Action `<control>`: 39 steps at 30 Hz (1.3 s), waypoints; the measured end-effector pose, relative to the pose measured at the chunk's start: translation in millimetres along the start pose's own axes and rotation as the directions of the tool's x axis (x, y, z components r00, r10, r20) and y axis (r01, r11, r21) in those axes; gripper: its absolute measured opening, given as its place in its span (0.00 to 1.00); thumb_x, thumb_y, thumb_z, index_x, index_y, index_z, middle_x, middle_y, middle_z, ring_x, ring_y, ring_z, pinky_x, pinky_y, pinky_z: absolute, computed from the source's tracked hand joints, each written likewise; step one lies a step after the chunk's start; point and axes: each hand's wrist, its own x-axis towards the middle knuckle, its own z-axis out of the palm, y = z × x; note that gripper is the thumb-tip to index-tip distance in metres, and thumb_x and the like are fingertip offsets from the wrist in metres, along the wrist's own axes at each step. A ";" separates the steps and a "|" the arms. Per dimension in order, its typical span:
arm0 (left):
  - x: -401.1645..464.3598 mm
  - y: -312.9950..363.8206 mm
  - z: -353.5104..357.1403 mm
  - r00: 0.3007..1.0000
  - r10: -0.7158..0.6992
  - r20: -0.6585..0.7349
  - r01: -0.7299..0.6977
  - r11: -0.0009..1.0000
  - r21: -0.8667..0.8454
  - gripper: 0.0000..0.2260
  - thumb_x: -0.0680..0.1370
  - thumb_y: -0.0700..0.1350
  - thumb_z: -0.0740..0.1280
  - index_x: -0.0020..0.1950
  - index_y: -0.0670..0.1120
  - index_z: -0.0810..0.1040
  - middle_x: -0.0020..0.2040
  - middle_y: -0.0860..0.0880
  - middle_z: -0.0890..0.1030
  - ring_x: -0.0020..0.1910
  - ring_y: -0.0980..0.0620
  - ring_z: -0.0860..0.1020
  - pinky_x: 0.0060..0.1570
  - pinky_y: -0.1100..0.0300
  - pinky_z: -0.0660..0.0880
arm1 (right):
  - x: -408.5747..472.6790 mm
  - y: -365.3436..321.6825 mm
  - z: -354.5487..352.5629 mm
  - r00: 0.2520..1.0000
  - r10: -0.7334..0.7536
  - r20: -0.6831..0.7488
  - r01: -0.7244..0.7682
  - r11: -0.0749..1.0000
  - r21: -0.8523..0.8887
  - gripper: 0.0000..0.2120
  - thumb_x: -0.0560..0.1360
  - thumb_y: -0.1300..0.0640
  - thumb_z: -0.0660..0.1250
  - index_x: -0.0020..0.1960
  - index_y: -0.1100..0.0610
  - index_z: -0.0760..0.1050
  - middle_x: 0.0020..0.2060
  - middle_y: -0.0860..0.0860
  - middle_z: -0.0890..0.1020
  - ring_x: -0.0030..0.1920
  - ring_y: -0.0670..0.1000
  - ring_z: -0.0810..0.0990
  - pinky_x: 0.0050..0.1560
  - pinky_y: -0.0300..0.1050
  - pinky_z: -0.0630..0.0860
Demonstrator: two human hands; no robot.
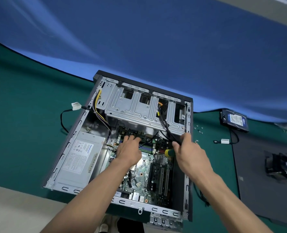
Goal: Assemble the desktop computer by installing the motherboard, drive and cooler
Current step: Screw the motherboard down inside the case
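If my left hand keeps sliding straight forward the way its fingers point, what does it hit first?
Most likely the drive cage: the left hand lies flat on the motherboard, fingers aimed at the cage's lower edge, though depth is hard to judge.

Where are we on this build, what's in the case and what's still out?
Motherboard lies inside the case; whether it is screwed down is unclear. In hand: left hand presses on the board, right hand holds black cables and a screwdriver. Left: drive and cooler lie outside on the table.
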 end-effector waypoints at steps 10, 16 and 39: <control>0.0 1.4 0.9 1.000 -0.002 -0.006 0.002 1.000 0.015 0.24 0.76 0.40 0.64 0.72 0.47 0.65 0.66 0.48 0.69 0.66 0.48 0.63 0.61 0.53 0.68 | 2.2 -7.2 2.3 0.994 -0.088 0.067 0.082 0.993 0.089 0.17 0.79 0.52 0.61 0.65 0.52 0.60 0.59 0.53 0.70 0.51 0.57 0.75 0.48 0.47 0.70; 1.2 0.5 2.1 1.000 -0.006 -0.017 0.006 1.000 0.002 0.24 0.75 0.39 0.63 0.72 0.48 0.65 0.66 0.48 0.70 0.66 0.49 0.64 0.61 0.53 0.68 | 11.4 -9.0 -3.0 0.996 -0.031 0.089 0.024 0.997 0.079 0.16 0.78 0.48 0.62 0.62 0.52 0.62 0.55 0.53 0.72 0.48 0.58 0.77 0.50 0.50 0.75; 0.6 -0.7 3.8 0.999 0.014 -0.037 -0.014 1.000 0.021 0.24 0.75 0.38 0.63 0.72 0.48 0.65 0.67 0.48 0.69 0.66 0.49 0.64 0.62 0.53 0.67 | 17.0 -19.6 -8.5 0.991 -0.006 0.135 0.003 1.000 0.018 0.17 0.78 0.49 0.62 0.61 0.56 0.62 0.54 0.54 0.74 0.46 0.58 0.79 0.48 0.54 0.78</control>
